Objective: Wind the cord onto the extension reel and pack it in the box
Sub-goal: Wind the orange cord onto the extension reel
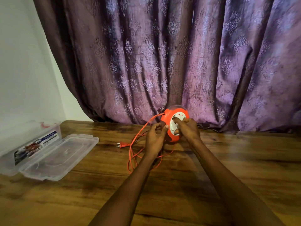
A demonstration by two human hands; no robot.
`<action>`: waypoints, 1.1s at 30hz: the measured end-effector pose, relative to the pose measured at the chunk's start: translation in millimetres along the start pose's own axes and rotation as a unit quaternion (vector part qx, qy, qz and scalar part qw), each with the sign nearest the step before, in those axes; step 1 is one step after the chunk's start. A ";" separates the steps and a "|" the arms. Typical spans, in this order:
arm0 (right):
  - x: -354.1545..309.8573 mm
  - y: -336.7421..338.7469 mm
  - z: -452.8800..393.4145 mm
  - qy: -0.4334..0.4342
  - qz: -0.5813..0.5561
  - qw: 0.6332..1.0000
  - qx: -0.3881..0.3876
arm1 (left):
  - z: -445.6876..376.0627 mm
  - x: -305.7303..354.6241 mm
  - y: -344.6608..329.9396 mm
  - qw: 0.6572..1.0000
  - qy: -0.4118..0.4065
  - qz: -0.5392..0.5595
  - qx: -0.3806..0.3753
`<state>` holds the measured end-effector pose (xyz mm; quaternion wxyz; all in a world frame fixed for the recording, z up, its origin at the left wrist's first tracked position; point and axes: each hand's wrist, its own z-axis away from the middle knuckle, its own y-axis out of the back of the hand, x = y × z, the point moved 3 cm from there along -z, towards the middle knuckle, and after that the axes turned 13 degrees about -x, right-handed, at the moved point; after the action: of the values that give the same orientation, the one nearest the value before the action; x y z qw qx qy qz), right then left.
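Fingers (176, 121) of our right hand (189, 128) curl into the white socket face, gripping the orange reel (175, 126), tilted up near the curtain (162, 62); our left hand (155, 137) cups its rim, half curled, thumb on the orange shell. We'd turn steadily and let the cord (138, 154) feed in without kinks. Loose loops lie on the table (162, 193), partly under our left wrist, plug (121, 145) just left. Clear box (31, 144) with its lid (60, 157) open sits well apart, far left
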<state>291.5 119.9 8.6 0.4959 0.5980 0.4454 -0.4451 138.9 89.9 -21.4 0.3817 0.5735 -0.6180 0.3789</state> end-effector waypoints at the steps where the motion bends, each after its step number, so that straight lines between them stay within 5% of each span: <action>1: -1.6 2.3 -0.4 -0.001 0.013 1.000 0.009 | -0.6 1.7 1.2 1.000 -0.005 0.002 0.011; 14: -16.3 17.7 9.1 0.022 0.093 0.994 0.044 | -8.1 23.4 42.8 0.972 -0.001 0.184 0.145; 22: -10.7 26.0 3.8 0.009 0.058 0.997 0.042 | -8.7 6.4 99.3 0.900 0.094 0.377 0.199; 28: -8.6 27.5 1.1 0.000 0.065 0.997 0.043 | -4.3 -15.7 109.6 0.915 0.263 0.284 0.113; 33: -9.5 26.8 2.2 0.004 0.075 0.996 0.050 | -9.0 3.8 99.2 0.956 0.247 0.153 0.034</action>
<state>315.4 113.8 22.8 0.4954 0.6556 0.3785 -0.4260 40.0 101.9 -17.2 0.4400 0.3737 -0.5714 0.5833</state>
